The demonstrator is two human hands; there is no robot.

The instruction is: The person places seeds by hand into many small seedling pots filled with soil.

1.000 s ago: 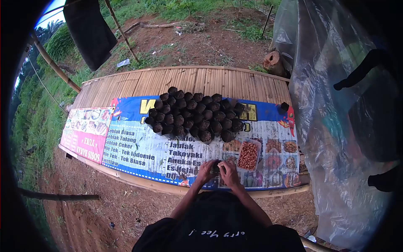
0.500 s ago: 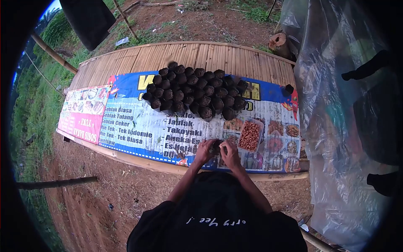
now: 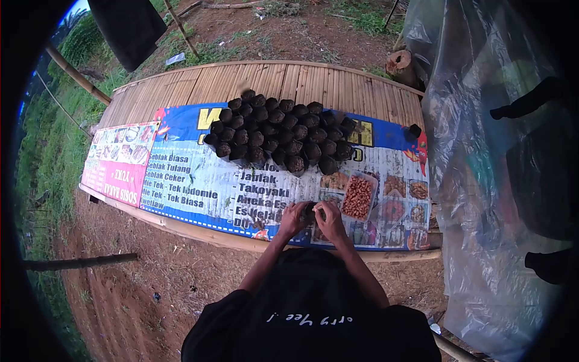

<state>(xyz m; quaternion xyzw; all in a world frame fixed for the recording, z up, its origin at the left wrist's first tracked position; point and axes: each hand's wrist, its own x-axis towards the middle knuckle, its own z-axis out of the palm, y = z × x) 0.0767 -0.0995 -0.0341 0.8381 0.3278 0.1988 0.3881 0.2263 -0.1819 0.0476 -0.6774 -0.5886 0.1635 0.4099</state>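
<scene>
My left hand point(image 3: 293, 219) wraps round a small black seedling bag point(image 3: 310, 209) low on the banner. My right hand point(image 3: 330, 221) is at the bag's top right, its fingertips pinched together at the mouth; whatever they pinch is too small to make out. Just right of that hand lies a clear plastic tub point(image 3: 375, 192) filled with reddish-brown seeds that look like peanuts. Beyond my hands, many similar black seedling bags point(image 3: 294, 163) stand packed together, with dark soil in their tops.
A printed food banner point(image 3: 175, 181) covers most of a bamboo-slat table point(image 3: 253, 75). One lone black bag point(image 3: 412, 132) sits near the right edge. Clear plastic sheeting point(image 3: 482, 253) hangs at the right. A cut log point(image 3: 403, 65) is behind the table.
Both hands stay at the same spot with the bag, with only a slight shift of the right fingers over its mouth. The view has moved a little.
</scene>
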